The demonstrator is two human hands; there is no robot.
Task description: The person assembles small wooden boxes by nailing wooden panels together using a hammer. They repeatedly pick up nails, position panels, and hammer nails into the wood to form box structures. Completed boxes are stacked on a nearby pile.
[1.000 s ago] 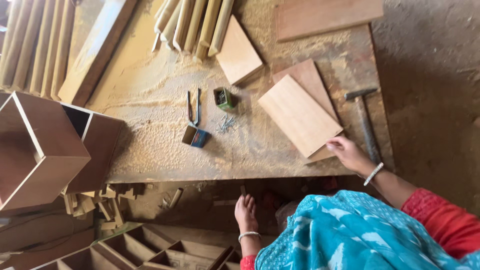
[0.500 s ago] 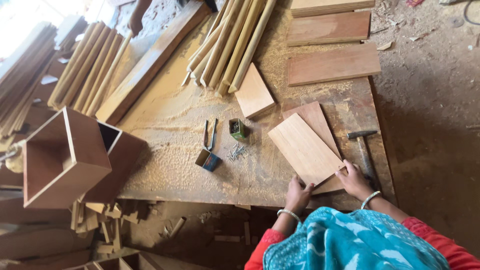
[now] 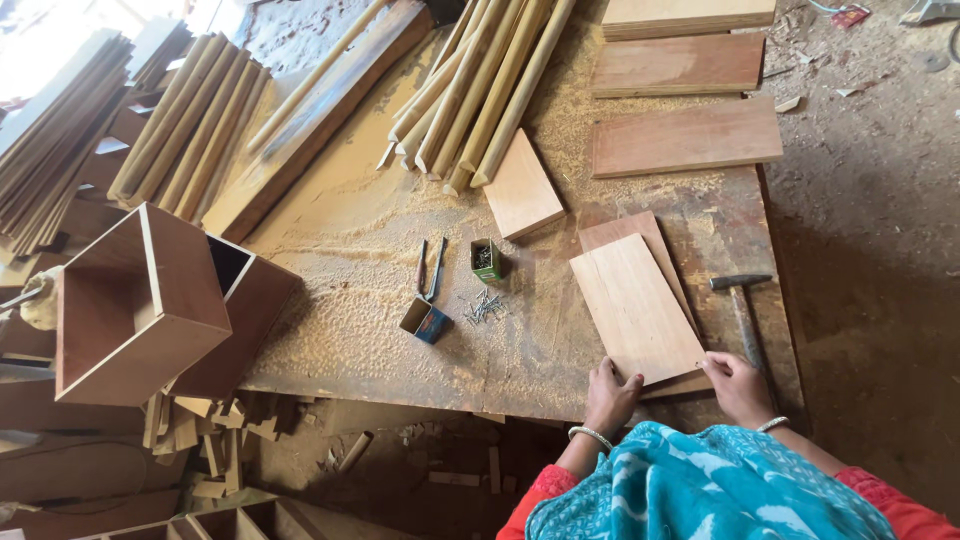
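Working surface: we lean over a worn wooden workbench [image 3: 400, 350] strewn with pale sawdust.
Left hand: our left hand [image 3: 612, 395] grips the near left corner of the pale rectangular plywood panel [image 3: 635, 308], fingers curled over its edge.
Right hand: our right hand [image 3: 735, 385] is closed loosely on the near right corner of the same panel, fingers bent rather than spread.
Panel position: it lies flat near the front edge of the bench, resting on a darker reddish panel [image 3: 625, 232] that shows beyond it.
Progress: as we judge it, one open-fronted wooden box [image 3: 135, 300] stands assembled at the left end, while the panel in our hands is loose and no nail shows in it; several more boards wait unused.
Tools: a steel-headed hammer with a wooden handle [image 3: 745, 310] lies just beside our right hand; a small green box of nails [image 3: 486, 260], loose nails [image 3: 484, 306] and dark pincers [image 3: 431, 270] sit mid-bench.
Stock: round pale wooden poles [image 3: 480, 90] and three reddish boards [image 3: 685, 135] lie at the far side.
Room: bare dirt floor [image 3: 870, 230] on the right, offcuts [image 3: 210, 440] under the bench.
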